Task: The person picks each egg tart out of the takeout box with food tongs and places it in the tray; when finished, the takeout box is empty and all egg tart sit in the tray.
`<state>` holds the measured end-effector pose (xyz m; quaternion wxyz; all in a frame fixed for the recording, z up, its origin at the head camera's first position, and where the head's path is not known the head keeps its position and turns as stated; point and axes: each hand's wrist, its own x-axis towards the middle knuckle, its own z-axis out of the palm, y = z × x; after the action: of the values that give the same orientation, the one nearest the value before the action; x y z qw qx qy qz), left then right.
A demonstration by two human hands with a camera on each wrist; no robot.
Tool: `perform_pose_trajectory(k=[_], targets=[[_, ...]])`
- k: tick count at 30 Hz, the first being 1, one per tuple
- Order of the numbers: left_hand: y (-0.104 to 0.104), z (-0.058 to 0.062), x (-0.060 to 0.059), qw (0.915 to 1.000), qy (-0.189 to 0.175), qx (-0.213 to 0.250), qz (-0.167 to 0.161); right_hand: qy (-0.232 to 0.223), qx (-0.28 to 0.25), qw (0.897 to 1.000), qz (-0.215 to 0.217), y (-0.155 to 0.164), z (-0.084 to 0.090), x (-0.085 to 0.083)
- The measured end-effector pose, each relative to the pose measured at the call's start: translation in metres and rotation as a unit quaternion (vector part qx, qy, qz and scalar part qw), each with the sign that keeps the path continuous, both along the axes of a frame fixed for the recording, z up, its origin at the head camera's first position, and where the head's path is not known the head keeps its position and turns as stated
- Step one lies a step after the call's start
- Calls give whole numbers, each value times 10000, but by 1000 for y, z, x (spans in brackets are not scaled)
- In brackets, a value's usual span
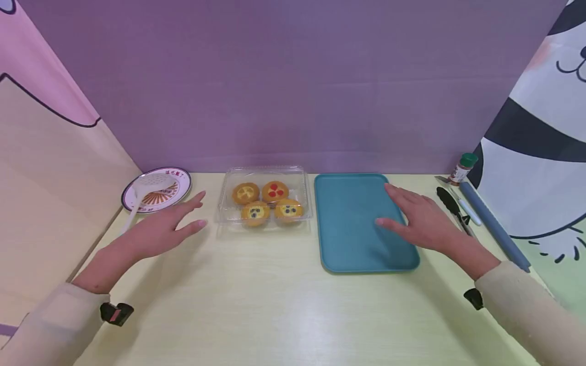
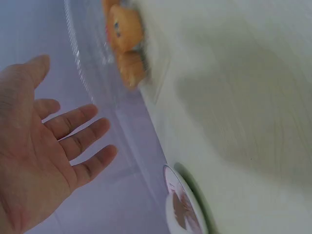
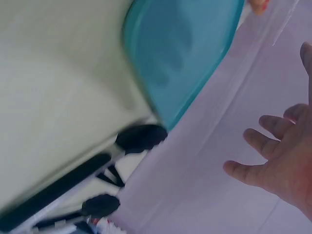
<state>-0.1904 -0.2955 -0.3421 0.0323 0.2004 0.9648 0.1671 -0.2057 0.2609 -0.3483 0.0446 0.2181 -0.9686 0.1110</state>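
My left hand (image 1: 167,226) hovers over the table between a plate (image 1: 183,190) and a clear plastic box (image 1: 220,201), fingers spread and holding nothing. Inside the box sit several small round cakes (image 1: 275,191), one with a red topping, the others with yellow or dark-dotted tops. On the right, my other hand (image 1: 421,218) is held above the right part of a teal tray (image 1: 352,218), its fingers extended and its shadow falling on the tray. Both palms show bare in the wrist views, the left hand (image 2: 48,141) near the box and the right hand (image 3: 282,156) near the tray.
A white slotted ladle (image 1: 155,182) lies across the plate. Right of the tray are black-tipped tongs (image 1: 448,201), a white-handled tool (image 1: 470,212), a long blue bar (image 1: 494,223) and a green-capped jar (image 1: 461,170). A purple backdrop (image 1: 293,91) stands behind the table.
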Motion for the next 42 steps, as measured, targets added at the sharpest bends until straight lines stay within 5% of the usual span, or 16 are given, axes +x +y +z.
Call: perform_pose_trajectory(k=[9, 18, 27, 34, 42], targets=[[-19, -6, -6, 9852, -936, 1315, 580, -183, -961, 9952, -95, -37, -12, 18], [-23, -26, -20, 9452, -2350, 2192, 576, -235, -1884, 9817, 134, -95, -18, 28], [-10, -31, -38, 9250, -2841, 2425, 701, -901, -2167, 9709, 470, -167, -19, 31], [-3, -38, -49, 8936, -3409, 2832, 711, -729, -2220, 9711, 480, -216, -23, 26], [-1, -46, -49, 8627, -3605, 3504, 550, -558, -2171, 9734, 475, -258, -32, 18]])
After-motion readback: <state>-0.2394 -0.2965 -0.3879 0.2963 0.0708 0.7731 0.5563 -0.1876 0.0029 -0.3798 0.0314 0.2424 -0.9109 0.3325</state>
